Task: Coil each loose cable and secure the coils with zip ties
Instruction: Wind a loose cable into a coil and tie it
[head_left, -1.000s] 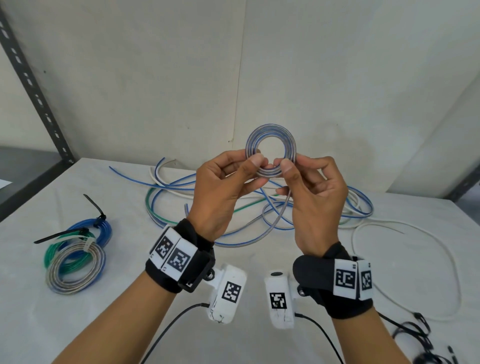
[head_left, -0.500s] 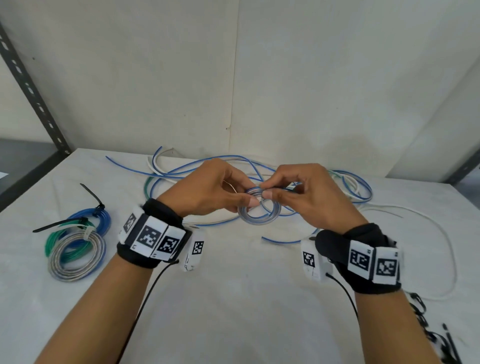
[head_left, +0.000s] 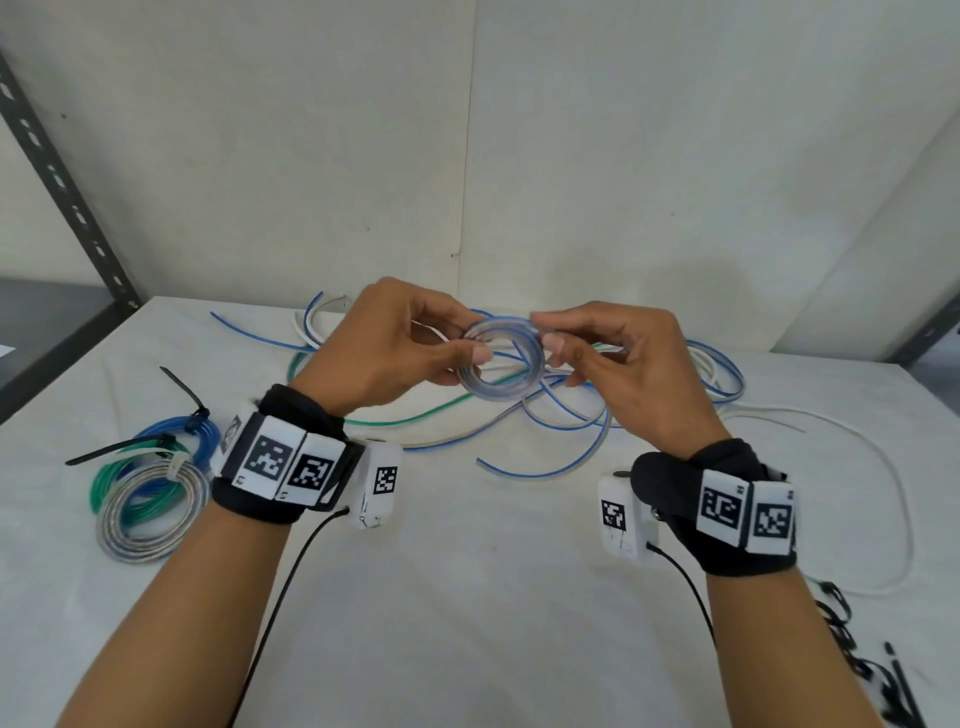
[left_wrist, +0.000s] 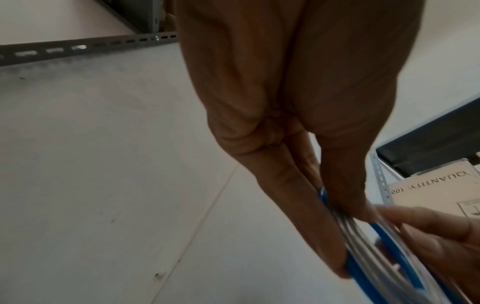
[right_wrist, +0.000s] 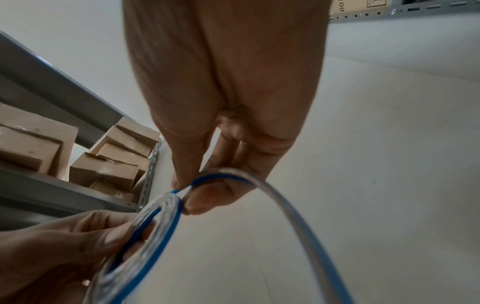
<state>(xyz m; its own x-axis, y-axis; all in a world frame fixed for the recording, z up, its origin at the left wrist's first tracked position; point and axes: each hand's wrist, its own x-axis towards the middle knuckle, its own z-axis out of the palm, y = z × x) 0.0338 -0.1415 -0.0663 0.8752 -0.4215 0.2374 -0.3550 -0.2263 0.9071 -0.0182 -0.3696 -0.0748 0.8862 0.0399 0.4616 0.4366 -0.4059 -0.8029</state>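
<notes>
Now the small coil sits lower than a second ago, just above the loose cables on the tabletop. Left hand pinches its near side; right hand grips the trailing strand, likely feeding another loop.

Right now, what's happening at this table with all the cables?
A person is winding a clear, blue-striped cable into a small coil above the table. The left hand pinches the coil's left side while the right hand feeds the next loop on. Its tail isn't wound in yet. Three coils already zip-tied lie at the left; loose cables remain behind.
</notes>
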